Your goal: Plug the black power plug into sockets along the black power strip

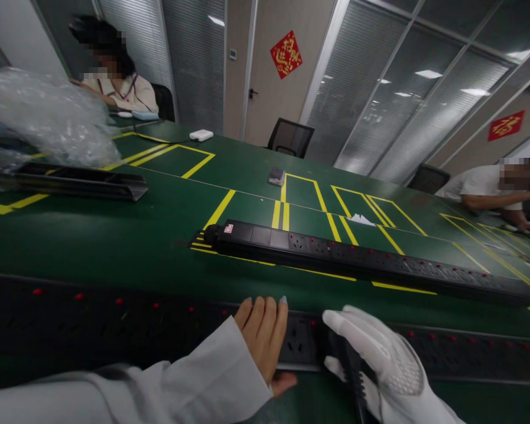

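Observation:
A long black power strip (pixel 295 356) with a row of sockets and small red lights crosses the near side of the table. My bare left hand (pixel 264 335) grips it near the middle, fingers over the far edge and thumb at the near edge. Just to the right, my right hand (pixel 377 353), in a white glove, is closed around a black plug (pixel 348 362) with a ribbed cord sleeve. The plug is at a socket of the strip; its pins are hidden, so how far in it sits I cannot tell.
A second power strip (pixel 318 250) lies farther back on the green table (pixel 168 235), marked with yellow tape. To the left are clear plastic wrap (pixel 48 118) and a black metal channel (pixel 83 184). One person (pixel 132 91) sits far left, another (pixel 486 185) far right.

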`<state>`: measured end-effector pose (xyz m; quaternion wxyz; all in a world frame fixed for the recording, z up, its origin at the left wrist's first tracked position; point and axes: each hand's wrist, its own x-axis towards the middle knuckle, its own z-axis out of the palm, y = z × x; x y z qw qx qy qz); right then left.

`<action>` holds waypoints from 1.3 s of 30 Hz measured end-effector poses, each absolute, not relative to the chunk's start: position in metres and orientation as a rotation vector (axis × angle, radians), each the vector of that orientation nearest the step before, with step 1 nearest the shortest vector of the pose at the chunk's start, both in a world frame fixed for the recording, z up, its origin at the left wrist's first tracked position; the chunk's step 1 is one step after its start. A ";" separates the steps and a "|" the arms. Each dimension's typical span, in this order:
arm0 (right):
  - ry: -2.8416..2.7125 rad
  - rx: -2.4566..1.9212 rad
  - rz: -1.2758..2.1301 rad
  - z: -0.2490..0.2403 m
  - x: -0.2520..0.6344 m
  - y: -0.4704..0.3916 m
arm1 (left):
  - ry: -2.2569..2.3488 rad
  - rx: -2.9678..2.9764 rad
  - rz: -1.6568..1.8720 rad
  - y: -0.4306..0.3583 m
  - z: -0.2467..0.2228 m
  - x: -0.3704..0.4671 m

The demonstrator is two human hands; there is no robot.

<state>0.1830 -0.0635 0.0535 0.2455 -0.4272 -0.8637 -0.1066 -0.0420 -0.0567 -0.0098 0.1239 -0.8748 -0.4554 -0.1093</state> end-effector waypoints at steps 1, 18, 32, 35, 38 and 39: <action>-2.460 -1.083 -0.284 0.049 0.181 -0.062 | -1.325 -2.554 -0.323 -0.057 -0.010 -0.042; -2.556 -0.958 -0.286 0.063 0.179 -0.061 | -1.365 -2.555 -0.345 -0.057 -0.011 -0.041; -2.494 -1.035 -0.305 0.066 0.182 -0.059 | -1.305 -2.516 -0.418 -0.057 -0.005 -0.045; -2.561 -1.026 -0.259 0.063 0.175 -0.062 | -1.210 -2.501 -0.426 -0.054 -0.003 -0.048; -2.592 -0.995 -0.313 0.060 0.171 -0.062 | -1.150 -2.493 -0.436 -0.052 0.000 -0.051; -2.594 -1.000 -0.318 0.060 0.171 -0.062 | -1.150 -2.493 -0.433 -0.052 0.000 -0.051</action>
